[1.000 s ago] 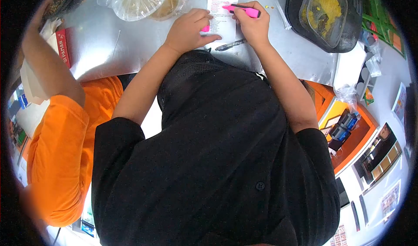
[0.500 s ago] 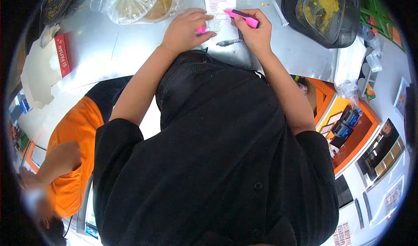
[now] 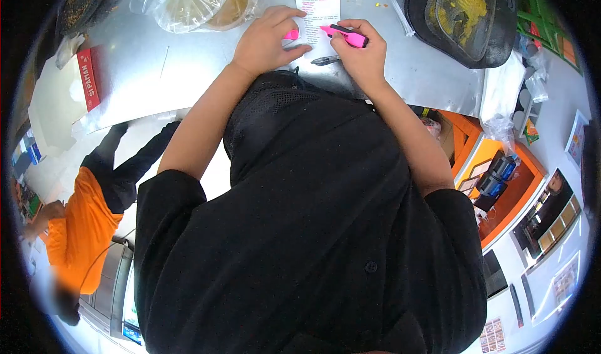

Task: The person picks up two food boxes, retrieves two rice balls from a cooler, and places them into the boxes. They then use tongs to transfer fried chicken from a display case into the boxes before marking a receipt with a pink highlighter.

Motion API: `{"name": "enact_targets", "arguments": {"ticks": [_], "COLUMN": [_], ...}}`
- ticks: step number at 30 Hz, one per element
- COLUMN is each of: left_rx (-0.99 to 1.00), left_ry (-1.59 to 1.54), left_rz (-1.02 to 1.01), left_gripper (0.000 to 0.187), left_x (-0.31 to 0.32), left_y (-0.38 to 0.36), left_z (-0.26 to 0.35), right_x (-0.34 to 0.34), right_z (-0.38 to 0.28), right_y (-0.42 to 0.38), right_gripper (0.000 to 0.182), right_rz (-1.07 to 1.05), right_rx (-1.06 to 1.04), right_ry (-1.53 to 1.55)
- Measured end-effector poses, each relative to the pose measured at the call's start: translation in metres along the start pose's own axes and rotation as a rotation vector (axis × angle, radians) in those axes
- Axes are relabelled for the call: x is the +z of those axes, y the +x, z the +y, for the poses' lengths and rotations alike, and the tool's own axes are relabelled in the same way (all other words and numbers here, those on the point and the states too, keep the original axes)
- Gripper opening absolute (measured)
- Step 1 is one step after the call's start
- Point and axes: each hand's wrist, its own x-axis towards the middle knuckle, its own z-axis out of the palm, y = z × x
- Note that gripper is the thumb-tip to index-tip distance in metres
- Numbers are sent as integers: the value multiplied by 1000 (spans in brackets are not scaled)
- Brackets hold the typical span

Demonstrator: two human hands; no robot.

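Observation:
A long printed receipt (image 3: 318, 10) lies on the metal table, with pink marks over some of its lines. My right hand (image 3: 365, 58) grips a pink and black highlighter (image 3: 355, 39), its uncapped tip at the receipt's lower half. Resting at the receipt's left edge, my left hand (image 3: 266, 40) has curled fingers around the pink highlighter cap (image 3: 292, 35). A pen (image 3: 323, 60) with a clear barrel lies just below the receipt, partly covered by my right hand.
Clear plastic bags (image 3: 194, 3) with round contents sit at the back left of the metal table (image 3: 200, 53). A black container (image 3: 494, 53) stands at right, a red-edged box (image 3: 88, 78) at left. A person in an orange shirt (image 3: 91, 219) is behind on the left.
The highlighter tip has moved lower down the receipt along with my right hand, which now covers part of the pen. The person in orange has moved farther away, legs now showing.

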Motion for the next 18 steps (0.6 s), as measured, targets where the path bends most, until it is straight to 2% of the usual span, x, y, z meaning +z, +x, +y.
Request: {"name": "enact_targets", "arguments": {"ticks": [4,18], "left_rx": [-16,9], "left_ry": [12,-5], "left_rz": [-14,-7], "left_gripper": [39,39], "left_x": [0,2], "left_y": [0,-1], "left_z": [0,-3], "right_x": [1,15], "right_z": [7,0], "right_y": [-1,6], "right_gripper": [27,31], "right_rz": [2,-96], "right_rx": [-29,-65], "right_ry": [102,7]}}
